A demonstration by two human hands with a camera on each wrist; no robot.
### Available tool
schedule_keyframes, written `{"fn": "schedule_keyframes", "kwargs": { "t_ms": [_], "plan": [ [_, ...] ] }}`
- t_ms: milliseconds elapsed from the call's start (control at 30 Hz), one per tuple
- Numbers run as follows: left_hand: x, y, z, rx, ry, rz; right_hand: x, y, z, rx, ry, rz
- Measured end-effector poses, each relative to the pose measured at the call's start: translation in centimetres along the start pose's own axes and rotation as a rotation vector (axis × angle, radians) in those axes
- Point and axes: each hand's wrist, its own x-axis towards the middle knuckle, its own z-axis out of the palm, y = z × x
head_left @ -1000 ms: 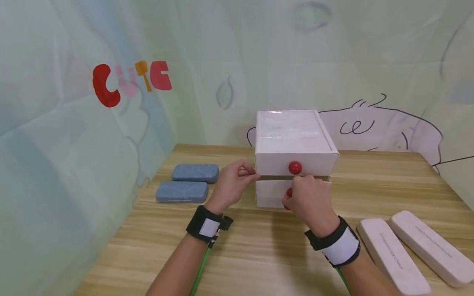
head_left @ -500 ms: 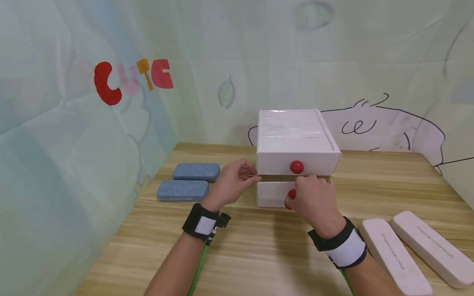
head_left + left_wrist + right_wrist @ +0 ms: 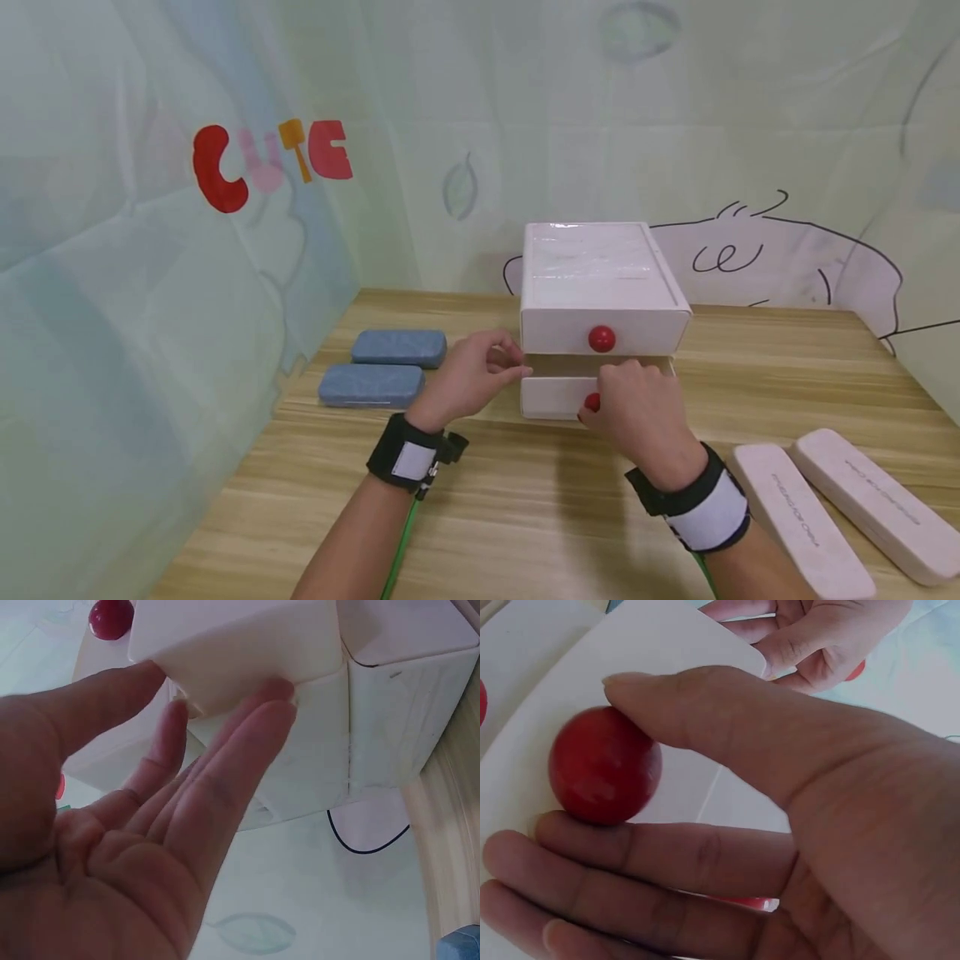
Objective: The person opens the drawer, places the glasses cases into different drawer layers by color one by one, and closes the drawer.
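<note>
Small white drawer box (image 3: 600,287) stands mid-table (image 3: 525,517), two drawers, each with a red knob. Lower drawer (image 3: 558,397) stands slightly out from the box.

Right hand (image 3: 637,412): grip pinches the lower drawer's red knob (image 3: 604,766) between thumb and forefinger. Left hand (image 3: 468,379): fingers straight and relaxed, tips touching the left front corner of the box, grasping nothing.

Risks, as judged:
- The knob is round and smooth and the pinch is light; a sharp tug could let it slip out of the fingers.
- The box looks light. The left fingertips only touch it, so a sticking drawer could drag the whole box toward the near edge or tip it forward.
- Left fingertips sit close to the gap between the drawers and could get caught there.

Views compared:
- Head view gives the layout: two blue cases (image 3: 371,385) to the left, two white cases (image 3: 795,517) near right.
- Right wrist view shows the pinch itself, mostly hidden behind the hand from above.
- Left wrist view shows the open palm and fingertips (image 3: 262,701) under the box corner.
</note>
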Motion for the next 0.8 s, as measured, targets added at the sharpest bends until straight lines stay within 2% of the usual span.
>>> {"fn": "schedule_keyframes", "kwargs": {
  "t_ms": [400,633,800],
  "plan": [
    [-0.4,0.7,0.1,0.014,0.001,-0.088,-0.8,-0.3,-0.9,-0.008,-0.065,-0.012],
    [-0.4,0.8,0.1,0.057,-0.01,-0.07,-1.1,-0.6,-1.2,-0.028,-0.091,-0.016],
    [-0.3,0.8,0.2,0.072,-0.018,-0.058,-1.6,-0.7,-1.5,-0.041,-0.074,-0.035]
  ]
}}
